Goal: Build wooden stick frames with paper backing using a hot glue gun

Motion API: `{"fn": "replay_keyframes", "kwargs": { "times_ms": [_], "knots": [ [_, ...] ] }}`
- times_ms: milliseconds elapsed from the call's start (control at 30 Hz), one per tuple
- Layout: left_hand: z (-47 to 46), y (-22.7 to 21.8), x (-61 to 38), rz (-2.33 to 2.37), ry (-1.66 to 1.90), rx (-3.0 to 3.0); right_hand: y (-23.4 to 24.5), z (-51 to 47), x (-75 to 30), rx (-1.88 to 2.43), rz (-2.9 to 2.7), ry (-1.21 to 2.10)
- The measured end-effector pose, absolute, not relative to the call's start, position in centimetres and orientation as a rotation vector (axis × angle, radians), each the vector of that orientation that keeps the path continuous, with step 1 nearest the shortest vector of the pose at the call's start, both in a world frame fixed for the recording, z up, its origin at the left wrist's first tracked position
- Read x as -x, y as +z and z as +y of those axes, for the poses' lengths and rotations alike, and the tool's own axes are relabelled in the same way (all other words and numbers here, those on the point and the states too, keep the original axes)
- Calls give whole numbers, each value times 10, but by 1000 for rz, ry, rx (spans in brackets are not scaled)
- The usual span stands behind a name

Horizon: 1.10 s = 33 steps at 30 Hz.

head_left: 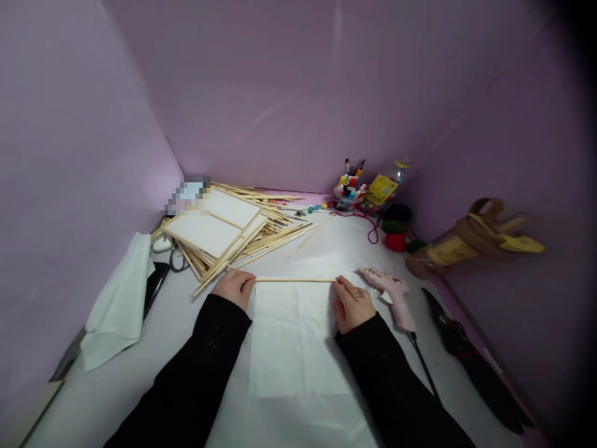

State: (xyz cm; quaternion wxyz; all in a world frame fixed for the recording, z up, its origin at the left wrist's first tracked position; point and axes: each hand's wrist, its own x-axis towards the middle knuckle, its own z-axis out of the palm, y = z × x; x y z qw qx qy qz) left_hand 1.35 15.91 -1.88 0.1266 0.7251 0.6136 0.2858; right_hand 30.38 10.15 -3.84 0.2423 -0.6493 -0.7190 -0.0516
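A thin wooden stick [295, 280] runs level between my two hands. My left hand [234, 287] pinches its left end, and my right hand [353, 303], wearing a ring, pinches the other. Below the stick a white paper sheet [301, 348] with a crease lies flat; the stick is along its far edge, though whether it touches the paper I cannot tell. Just beyond my left hand is a pile of wooden sticks [280, 242], with a white panel framed in sticks [205, 233] on top. Close to my right hand lies a pink glue gun [394, 292].
Pruning shears with black handles [485, 373] lie at the right, near a tumbler [459, 239] leaning there. At the back stand a cup of markers [349, 191] and yarn balls [395, 224]. A white cloth [119, 298] covers something dark at the left. Purple walls enclose the table.
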Motion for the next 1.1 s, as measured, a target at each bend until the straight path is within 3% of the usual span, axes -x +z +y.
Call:
{"fn": "replay_keyframes", "kwargs": {
  "times_ms": [267,367,467,633,833,1100],
  "knots": [
    [160,-13,-15,1759,838,-2119,56,76,-352,1592,-1708,-186],
    [161,-14,-15,1777,859,-2107,76,66,-396,1743,-1654,-109],
    [162,-17,-13,1779,851,-2100,67,72,-426,2188,-1698,163],
    [165,-23,-14,1774,905,-2125,26,90,-430,2406,-1597,391],
    [163,-22,-15,1770,883,-2104,5,107,-425,2384,-1554,477],
    [163,-21,-14,1789,805,-2086,20,102,-424,2108,-1415,726]
  ]
}}
